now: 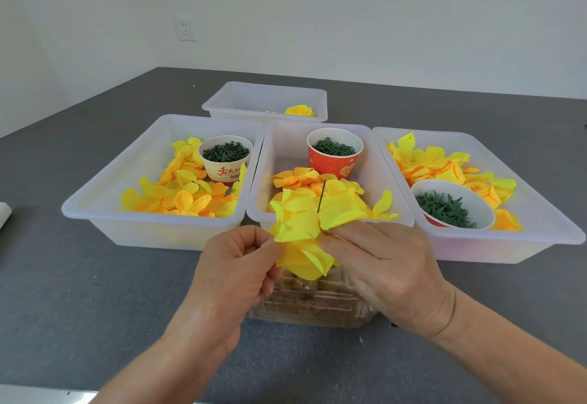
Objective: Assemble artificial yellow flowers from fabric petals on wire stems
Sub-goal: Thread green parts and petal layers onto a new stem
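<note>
**Petals gathered on the wire, both hands pinching**

The half-built flower [305,232] sits just in front of the middle tray [330,213], held over a clear container of brownish granules [314,305]. The left hand [235,270] pinches the petals' left edge between thumb and fingers; the right hand [384,267] clamps the right side, fingertips [336,232] pressed into the fabric. The 2 hands are close together, the flower between them.

The wire stem [321,196] pokes up out of the petals, its long axis nearly upright, tilted slightly away toward the middle tray. The next petal layer, I judge, must be threaded down over that tip; the right hand is nearer it.

The stem's lower part is hidden under fabric and fingers, so what anchors it cannot be told.
</note>
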